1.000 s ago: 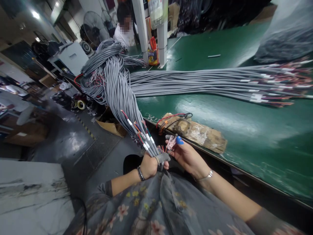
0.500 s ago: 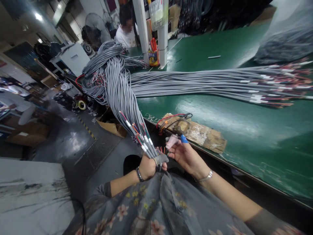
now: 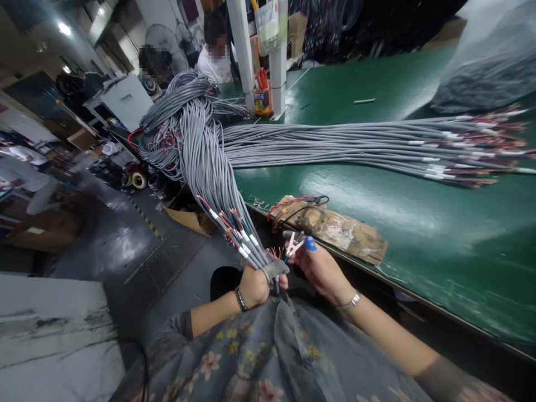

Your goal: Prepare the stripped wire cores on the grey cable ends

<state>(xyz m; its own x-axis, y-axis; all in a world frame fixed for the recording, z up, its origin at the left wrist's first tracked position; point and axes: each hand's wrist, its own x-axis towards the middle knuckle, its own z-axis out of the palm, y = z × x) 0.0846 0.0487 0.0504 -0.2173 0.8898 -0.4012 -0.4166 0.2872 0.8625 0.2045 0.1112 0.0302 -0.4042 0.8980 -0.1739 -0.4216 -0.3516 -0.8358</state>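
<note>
My left hand (image 3: 254,285) is closed round the ends of a thick bundle of grey cables (image 3: 209,162) that hangs off the green table (image 3: 377,184) edge; coloured wire tips stick out above the fist, and a grey cot covers one finger. My right hand (image 3: 319,268), with a blue cot on one fingertip, grips small pink-handled snips (image 3: 293,244) right beside those wire tips. Both hands are over my lap, in front of the table edge.
More grey cables (image 3: 377,146) lie stretched across the table to the right. A worn wooden block (image 3: 335,226) with red and black wires sits at the table edge. A plastic bag (image 3: 486,72) lies far right. A person in white (image 3: 215,53) sits beyond the cables. Cardboard box (image 3: 188,215) on the floor.
My right hand has shifted slightly, bringing the pink snips closer to the wire tips. My left hand keeps its grip on the bundle.
</note>
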